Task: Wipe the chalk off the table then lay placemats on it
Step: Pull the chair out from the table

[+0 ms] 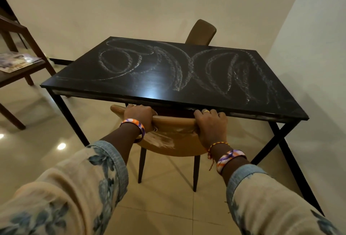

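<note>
Both hands sit on the top rail of the tan chair (168,122) tucked under the near edge of the bench (155,92), so the step in hand looks like shifting the chair to get clear access for wiping. The left hand (139,114) is curled over the rail near its left end, fingers wrapped down the far side; the right hand (210,122) grips the rail further right in the same way, a ring showing on one finger. With an even grip on both sides, the chair should be drawn straight back so its legs do not catch the bench frame, and the whitish smear on the chair back is best left untouched. Off to the left a dark wooden side table (16,71) carries magazines (17,61). The dark bench top is covered with looping chalk marks (179,66), rings at the left and long arcs running to the right edge, none of it wiped yet. No cloth or placemats are in view. A second chair (202,32) stands at the far side against a pale wall, and the glossy tiled floor (37,141) reflects ceiling lights.
</note>
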